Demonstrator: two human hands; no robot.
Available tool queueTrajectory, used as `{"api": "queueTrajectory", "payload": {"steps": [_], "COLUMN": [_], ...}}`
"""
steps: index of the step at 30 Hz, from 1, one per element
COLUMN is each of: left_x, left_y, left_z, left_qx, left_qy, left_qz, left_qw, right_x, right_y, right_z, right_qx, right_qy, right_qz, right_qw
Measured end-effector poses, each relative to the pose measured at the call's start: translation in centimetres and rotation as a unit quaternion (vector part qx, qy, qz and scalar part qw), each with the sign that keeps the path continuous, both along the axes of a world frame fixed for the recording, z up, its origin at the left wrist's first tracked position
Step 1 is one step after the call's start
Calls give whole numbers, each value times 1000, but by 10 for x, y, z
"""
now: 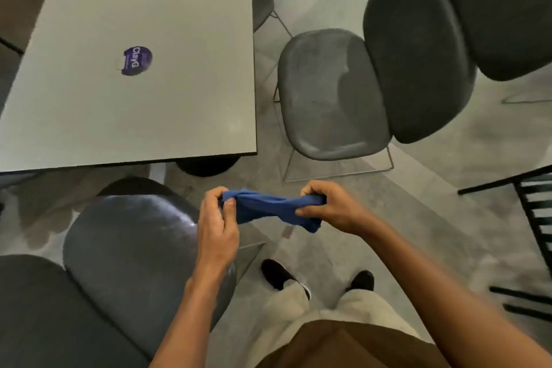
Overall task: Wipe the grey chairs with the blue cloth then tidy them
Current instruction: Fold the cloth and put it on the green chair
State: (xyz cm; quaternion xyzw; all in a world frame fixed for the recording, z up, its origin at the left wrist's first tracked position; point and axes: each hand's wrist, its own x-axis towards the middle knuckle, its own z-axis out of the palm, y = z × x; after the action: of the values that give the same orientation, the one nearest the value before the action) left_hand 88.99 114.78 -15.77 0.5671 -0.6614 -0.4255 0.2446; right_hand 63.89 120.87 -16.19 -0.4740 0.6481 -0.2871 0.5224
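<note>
Both hands are curled tight on the cloth [270, 210]: the left hand [218, 224] pinches one bunched end between thumb and fingers, and the right hand [324, 207] grips the other end, with a short tail of fabric hanging below it. The cloth is stretched between them as a twisted, rope-like band, held in the air above the floor [322, 251] and touching no chair. It is a solid mid-blue, soft and rumpled; whether it is damp cannot be told. No wiping is under way, so this looks like a pause to wring or refold the cloth. Just beside the left forearm sits the near chair [131, 254], whose dark backrest shows a glossy sheen that may mean it has been wiped, though that is only a guess. Ahead of the hands stands the far chair [325, 92], turned out from the table [134, 84]; its seat shows pale smears and a darker patch, so it may be half done or untouched. More chair backs [501, 9] crowd the upper right. None of the chairs looks pushed in squarely, so by my judgement the tidying is still all to do, and at least some wiping remains.
</note>
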Motion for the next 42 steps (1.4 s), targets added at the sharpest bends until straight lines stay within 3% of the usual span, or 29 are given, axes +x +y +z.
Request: {"api": "queueTrajectory", "payload": {"steps": [11, 23, 33, 42], "left_x": [-162, -339, -452, -582], "left_y": [71, 157, 164, 117], "left_z": [13, 7, -42, -55], "left_qx": [-76, -40, 28, 44], "left_qy": [6, 25, 33, 5], "left_qz": [-136, -179, -197, -231], "left_qw": [988, 983, 980, 972], "right_x": [-138, -267, -332, -445], "right_y": [142, 257, 274, 226], "right_z": [-8, 6, -36, -38], "right_qx": [-5, -22, 19, 29], "right_qy": [-68, -76, -110, -99], "right_qz": [-157, -324, -459, -568], "right_qw": [985, 943, 881, 817]}}
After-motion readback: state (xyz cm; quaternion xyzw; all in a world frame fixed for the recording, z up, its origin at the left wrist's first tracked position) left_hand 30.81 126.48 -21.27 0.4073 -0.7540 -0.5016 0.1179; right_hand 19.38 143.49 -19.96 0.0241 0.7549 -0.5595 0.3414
